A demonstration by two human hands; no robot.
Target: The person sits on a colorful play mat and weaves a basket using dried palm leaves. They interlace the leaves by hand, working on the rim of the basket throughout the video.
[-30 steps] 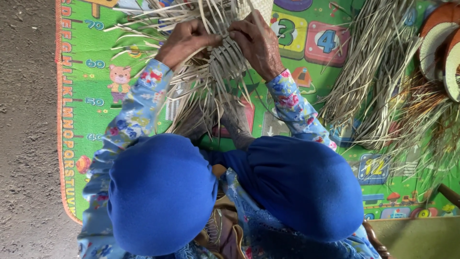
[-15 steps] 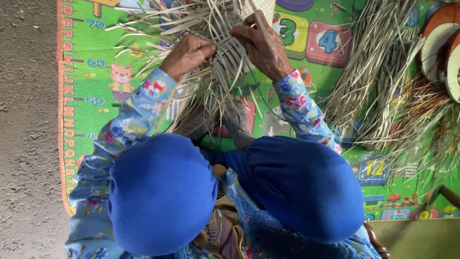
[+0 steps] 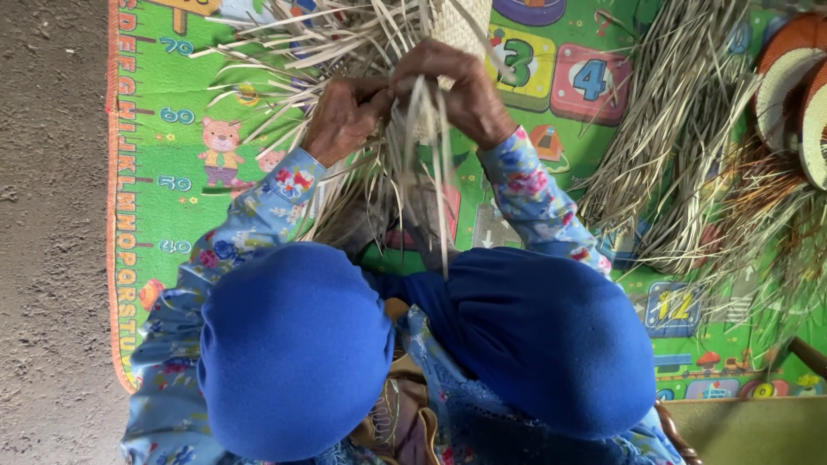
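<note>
Both arms reach forward in flowered sleeves, bent at the elbows. The left hand and right hand meet close together, fingers curled shut, knuckles up, wrists angled inward.

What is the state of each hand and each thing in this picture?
Left hand: closed on strips, beside the right hand.
Right hand: closed on strips, fingers bent.
Strips: partly woven, loose ends hanging toward the knees.
Woven piece: unfinished, ends sticking out.
Straw bundle: loose, lying on the mat.
Mat: spread flat on the ground.
Baskets: finished, at the right edge, partly out of view.
</note>
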